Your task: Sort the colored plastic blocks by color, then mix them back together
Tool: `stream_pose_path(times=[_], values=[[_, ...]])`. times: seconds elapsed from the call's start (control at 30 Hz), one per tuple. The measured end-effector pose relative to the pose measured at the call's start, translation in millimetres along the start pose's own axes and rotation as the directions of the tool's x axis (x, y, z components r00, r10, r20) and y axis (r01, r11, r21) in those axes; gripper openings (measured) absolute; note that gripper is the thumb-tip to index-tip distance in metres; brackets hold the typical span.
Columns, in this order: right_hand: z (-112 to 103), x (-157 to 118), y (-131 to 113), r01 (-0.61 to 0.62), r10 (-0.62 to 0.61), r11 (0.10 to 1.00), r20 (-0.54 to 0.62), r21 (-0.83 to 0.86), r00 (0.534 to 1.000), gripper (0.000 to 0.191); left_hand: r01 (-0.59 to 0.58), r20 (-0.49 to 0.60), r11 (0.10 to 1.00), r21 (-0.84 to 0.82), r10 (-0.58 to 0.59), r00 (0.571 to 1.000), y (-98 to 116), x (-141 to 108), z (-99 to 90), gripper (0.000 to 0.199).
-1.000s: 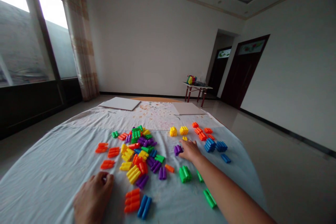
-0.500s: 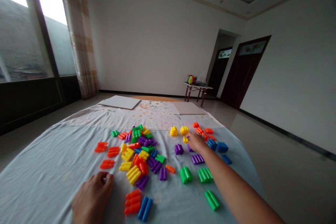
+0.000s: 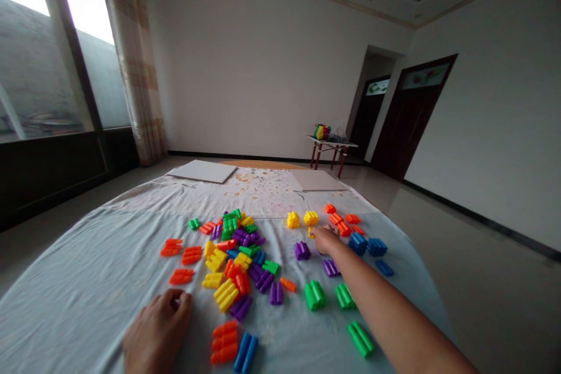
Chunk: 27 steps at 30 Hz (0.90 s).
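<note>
by a yellow block (image 3: 311, 232), right hand (image 3: 328, 238): grip unclear; left hand (image 3: 158, 327), curled: also unclear.

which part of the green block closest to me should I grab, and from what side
Probably pinch the green block mid-length across its two long sides, coming from above and left. It lies flat and alone, longer than wide, with bare cloth to its left; the right forearm is on its right.
</note>
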State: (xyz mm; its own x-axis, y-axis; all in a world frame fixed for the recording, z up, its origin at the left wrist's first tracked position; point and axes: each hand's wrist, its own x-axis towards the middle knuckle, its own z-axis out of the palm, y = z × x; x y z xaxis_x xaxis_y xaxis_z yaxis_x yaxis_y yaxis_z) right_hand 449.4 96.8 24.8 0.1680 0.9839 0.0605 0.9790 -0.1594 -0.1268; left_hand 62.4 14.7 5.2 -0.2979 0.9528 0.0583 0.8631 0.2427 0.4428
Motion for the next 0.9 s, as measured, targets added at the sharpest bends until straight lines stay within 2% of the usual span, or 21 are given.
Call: stream_pose_path(times=[0.13,0.27,0.33,0.43,0.5,0.57,0.7,0.9], values=[[-8.1,-8.7,-0.5,0.045,-0.043,0.998,-0.043,0.036,0.998,0.04,0.0,-0.003,1.0,-0.001,0.0,1.0,3.4,-2.1,-1.2,0.04],[-19.4,-30.7,-22.7,0.17,-0.159,0.98,-0.115,0.1,0.981,0.046,0.0,-0.018,1.0,0.023,0.0,1.0,8.4,-5.9,-3.4,0.039],[-23.0,-47.1,-43.1,0.333,-0.305,0.924,-0.165,0.187,0.938,0.045,0.008,-0.034,1.0,0.026,-0.007,0.999,10.7,-7.6,-4.5,0.038],[-22.7,-71.7,-75.5,0.561,-0.536,0.764,-0.17,0.319,0.827,0.039,0.014,-0.049,1.0,0.025,-0.013,0.999,12.0,-9.3,-5.1,0.037],[-18.9,-83.0,-92.3,0.616,-0.624,0.71,-0.101,0.341,0.775,0.038,0.004,-0.057,1.0,0.018,-0.003,0.998,11.1,-9.8,-4.5,0.036],[-13.9,-89.0,-102.9,0.635,-0.661,0.709,-0.028,0.307,0.75,0.038,-0.006,-0.07,1.0,0.011,0.007,0.998,9.7,-9.9,-3.7,0.036],[-7.1,-94.1,-110.7,0.62,-0.639,0.762,0.058,0.186,0.767,0.034,-0.016,-0.081,1.0,0.006,0.017,0.997,8.4,-9.9,-3.4,0.036],[-5.5,-104.8,-113.9,0.545,-0.553,0.831,0.069,0.106,0.83,0.027,-0.02,-0.061,1.0,-0.001,0.02,0.998,6.6,-8.2,-3.0,0.037]])
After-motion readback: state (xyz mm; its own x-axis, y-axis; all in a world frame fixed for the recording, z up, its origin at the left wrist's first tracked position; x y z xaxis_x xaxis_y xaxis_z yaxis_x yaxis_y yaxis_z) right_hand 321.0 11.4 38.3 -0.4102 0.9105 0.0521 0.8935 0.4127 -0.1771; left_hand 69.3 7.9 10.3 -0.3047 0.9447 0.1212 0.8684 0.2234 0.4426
